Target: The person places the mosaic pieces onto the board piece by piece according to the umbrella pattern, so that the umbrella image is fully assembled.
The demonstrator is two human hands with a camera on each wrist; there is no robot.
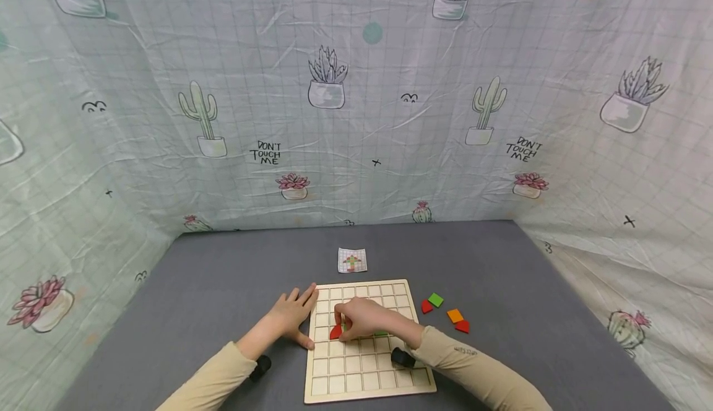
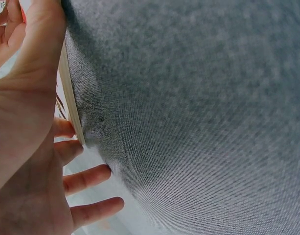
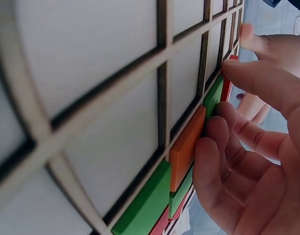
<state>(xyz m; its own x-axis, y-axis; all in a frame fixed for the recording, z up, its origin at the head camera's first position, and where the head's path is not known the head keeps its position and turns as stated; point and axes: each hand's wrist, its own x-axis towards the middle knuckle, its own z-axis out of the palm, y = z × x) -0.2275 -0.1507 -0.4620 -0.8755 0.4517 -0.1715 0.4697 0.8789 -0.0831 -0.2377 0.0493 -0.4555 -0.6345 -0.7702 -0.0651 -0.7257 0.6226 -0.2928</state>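
Right grip [image 1: 359, 317]: pinching small flat red tile [image 1: 336, 332], apparently wooden | Place: left half of pale wooden gridded board [image 1: 370, 380], beside flat green tile [image 3: 213, 96] | Left grip [image 1: 289, 313]: fingers spread against board's edge | Handling: likely light, stiff, smooth, sturdy; pinch opposite sides

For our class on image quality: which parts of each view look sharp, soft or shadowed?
Head: backdrop lettering readable, light fairly even; left wrist: tabletop softens towards the upper right, with dark shadow beside the board; right wrist: nearest grid ridges blurred, orange piece clearer.
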